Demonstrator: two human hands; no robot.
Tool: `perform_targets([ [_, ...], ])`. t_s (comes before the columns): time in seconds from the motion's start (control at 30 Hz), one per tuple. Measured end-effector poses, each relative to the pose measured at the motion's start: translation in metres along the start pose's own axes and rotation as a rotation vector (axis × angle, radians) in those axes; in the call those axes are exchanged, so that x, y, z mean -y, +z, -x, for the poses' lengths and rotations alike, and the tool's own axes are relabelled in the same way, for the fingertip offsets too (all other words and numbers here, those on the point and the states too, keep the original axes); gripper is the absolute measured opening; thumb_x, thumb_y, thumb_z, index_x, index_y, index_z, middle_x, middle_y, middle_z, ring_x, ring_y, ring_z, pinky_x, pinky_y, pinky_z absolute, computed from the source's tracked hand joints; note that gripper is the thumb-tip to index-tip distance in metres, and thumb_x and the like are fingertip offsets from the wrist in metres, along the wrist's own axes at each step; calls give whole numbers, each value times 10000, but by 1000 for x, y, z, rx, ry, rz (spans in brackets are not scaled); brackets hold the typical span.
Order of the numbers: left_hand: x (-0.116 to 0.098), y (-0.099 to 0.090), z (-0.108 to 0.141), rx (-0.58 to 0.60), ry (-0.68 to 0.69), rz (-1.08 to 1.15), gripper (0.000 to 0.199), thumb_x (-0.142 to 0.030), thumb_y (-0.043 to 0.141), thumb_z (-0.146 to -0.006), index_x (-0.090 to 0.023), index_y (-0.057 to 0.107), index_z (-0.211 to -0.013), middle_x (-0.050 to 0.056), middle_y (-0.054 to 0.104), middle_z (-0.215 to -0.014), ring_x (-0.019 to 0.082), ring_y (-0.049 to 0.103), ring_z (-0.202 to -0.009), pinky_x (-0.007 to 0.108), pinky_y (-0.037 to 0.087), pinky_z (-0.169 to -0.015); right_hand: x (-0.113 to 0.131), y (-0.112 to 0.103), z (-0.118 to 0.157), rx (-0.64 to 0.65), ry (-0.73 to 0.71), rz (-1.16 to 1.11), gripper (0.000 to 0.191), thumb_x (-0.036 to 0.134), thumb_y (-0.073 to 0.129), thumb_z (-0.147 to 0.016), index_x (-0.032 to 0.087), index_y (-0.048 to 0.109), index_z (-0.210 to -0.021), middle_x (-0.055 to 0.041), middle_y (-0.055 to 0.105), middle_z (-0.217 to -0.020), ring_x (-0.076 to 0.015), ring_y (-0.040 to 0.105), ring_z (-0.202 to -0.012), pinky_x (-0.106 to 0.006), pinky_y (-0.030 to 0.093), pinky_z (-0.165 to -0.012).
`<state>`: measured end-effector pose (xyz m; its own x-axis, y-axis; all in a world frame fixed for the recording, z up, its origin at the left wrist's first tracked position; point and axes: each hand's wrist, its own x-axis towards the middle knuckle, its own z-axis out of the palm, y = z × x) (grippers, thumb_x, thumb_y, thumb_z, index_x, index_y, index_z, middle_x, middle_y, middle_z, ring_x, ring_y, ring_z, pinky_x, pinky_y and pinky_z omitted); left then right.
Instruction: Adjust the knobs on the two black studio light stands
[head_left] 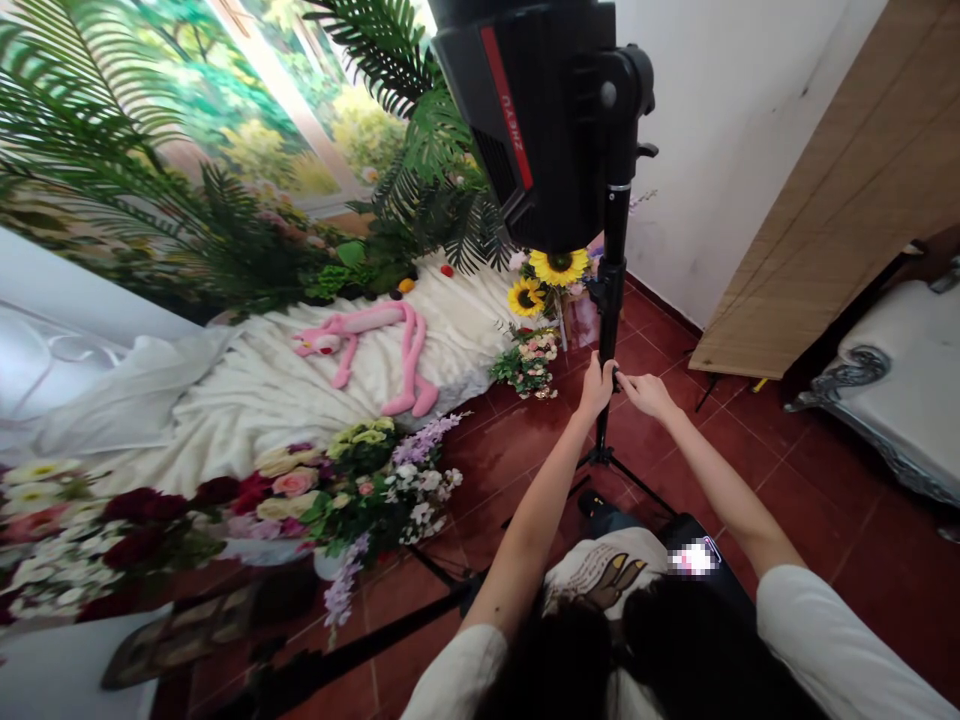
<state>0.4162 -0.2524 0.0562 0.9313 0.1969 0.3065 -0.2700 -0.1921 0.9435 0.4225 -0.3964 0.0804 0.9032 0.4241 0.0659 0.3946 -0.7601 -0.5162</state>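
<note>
A black light stand [614, 240] rises straight in front of me, with a large black studio light [499, 120] bearing a red stripe mounted at its top. My left hand [597, 386] is wrapped round the stand's pole at about mid-height. On the pole's right side, my right hand [646, 394] has its fingers closed on a small black knob [616, 380], mostly hidden by the fingers. The stand's spread legs [602, 456] rest on the red tiled floor.
A pink plush toy [375, 322] lies on a draped white cloth [247, 390]. Flowers [300, 490] line its front, and sunflowers [559, 266] stand behind the pole. Another black stand [360, 645] crosses low left. A bamboo blind [810, 200] and white sofa [900, 370] are at right.
</note>
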Motion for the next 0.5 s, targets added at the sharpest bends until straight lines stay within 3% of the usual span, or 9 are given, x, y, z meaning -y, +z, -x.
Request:
perform_targets([
  [0.17, -1, 0, 1, -12, -12, 11, 326, -509, 423, -955, -191, 493, -974, 24, 624, -791, 130, 618, -700, 262, 500, -713, -6, 17, -7, -26, 81, -281, 729, 702, 170, -932, 224, 497, -489, -40, 535, -507, -209, 605, -620, -275, 407, -609],
  [0.3, 0, 1, 1, -22, -3, 23, 340, -523, 422, -952, -192, 498, -978, 32, 630, -824, 129, 616, -714, 265, 502, -722, -3, 24, -7, -47, 98, -431, 722, 808, 141, -855, 247, 324, -438, 6, 352, -435, -150, 438, -494, -280, 395, -565],
  [0.5, -4, 2, 4, -30, -13, 27, 364, -526, 390, -962, -189, 523, -996, 53, 650, -924, 129, 638, -824, 264, 505, -803, -2, 35, -5, -130, 161, -471, 708, 820, 167, -840, 241, 349, -474, 2, 392, -478, -150, 440, -520, -281, 393, -575],
])
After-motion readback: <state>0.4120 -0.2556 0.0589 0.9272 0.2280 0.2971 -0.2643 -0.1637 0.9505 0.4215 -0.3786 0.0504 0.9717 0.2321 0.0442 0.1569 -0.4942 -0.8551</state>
